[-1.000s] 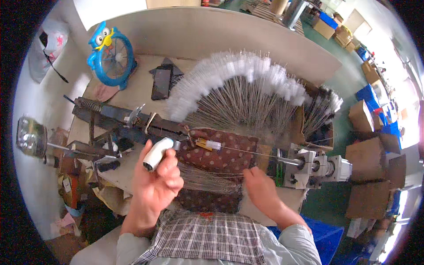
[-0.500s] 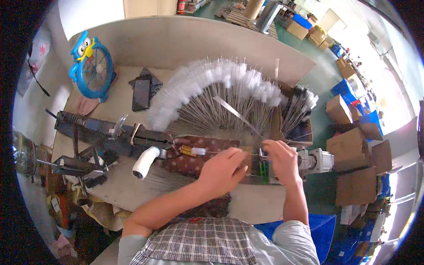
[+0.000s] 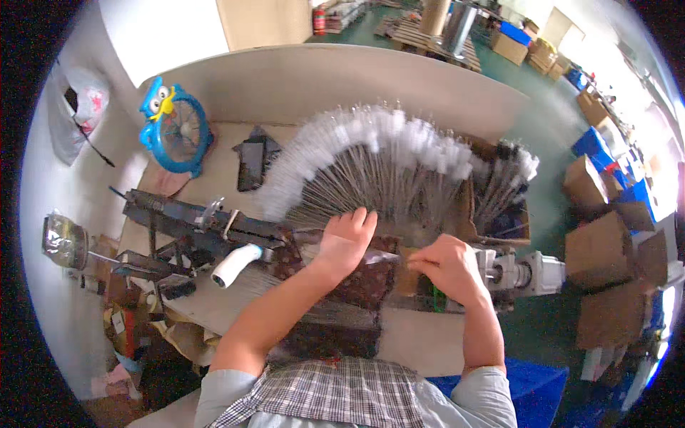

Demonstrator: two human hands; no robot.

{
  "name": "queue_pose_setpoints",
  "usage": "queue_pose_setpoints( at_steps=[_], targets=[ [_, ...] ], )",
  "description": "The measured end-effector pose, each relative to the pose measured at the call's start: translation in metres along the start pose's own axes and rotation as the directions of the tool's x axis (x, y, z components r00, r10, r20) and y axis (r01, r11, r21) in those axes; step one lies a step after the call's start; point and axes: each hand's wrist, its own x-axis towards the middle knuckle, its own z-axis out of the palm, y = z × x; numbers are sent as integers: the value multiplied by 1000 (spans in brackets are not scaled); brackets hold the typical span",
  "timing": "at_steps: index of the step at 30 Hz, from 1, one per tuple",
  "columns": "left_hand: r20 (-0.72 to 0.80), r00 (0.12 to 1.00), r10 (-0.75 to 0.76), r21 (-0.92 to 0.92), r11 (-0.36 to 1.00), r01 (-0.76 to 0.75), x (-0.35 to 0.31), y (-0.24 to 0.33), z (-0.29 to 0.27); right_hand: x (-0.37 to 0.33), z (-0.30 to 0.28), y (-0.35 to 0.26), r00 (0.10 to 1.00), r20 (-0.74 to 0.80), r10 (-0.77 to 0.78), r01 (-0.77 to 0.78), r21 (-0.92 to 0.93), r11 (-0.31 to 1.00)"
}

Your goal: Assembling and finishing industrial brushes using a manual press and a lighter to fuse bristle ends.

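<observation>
A wide fan of thin wire-stem brushes with white bristle tips (image 3: 371,153) stands behind the bench machine. My left hand (image 3: 347,239) reaches flat across the wire stems, fingers spread, resting on them with nothing held. My right hand (image 3: 448,267) is pinched closed at the machine's right end, near the grey motor (image 3: 531,274); something thin may sit between its fingers, but it is too small to tell. A white handle (image 3: 235,264) sticks out from the dark metal machine frame (image 3: 189,221) on the left. A brown patterned cloth (image 3: 371,282) lies under my hands.
A blue owl-shaped fan (image 3: 175,128) and a dark object (image 3: 253,157) sit at the back left of the beige table (image 3: 214,178). Cardboard boxes (image 3: 599,250) stand on the green floor at right. Clutter fills the left lower corner.
My left hand let go of the white handle, swung right, then moved up onto the wire stems. My right hand shifted right toward the motor end. The view tilted.
</observation>
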Motion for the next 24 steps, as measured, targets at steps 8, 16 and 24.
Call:
queue_pose_setpoints(
  at_steps=[8,16,24],
  targets=[
    [124,968,-219,-516,819,251,-126,3,-72,69,64,-63,868,-64,-493,497,144,856],
    [583,448,-678,-810,-438,390,-166,-56,-80,95,117,-92,919,-76,-387,390,18,921],
    [489,575,-656,-722,65,689,-124,-44,-73,99,117,-100,931,-37,-362,358,-86,930]
  ],
)
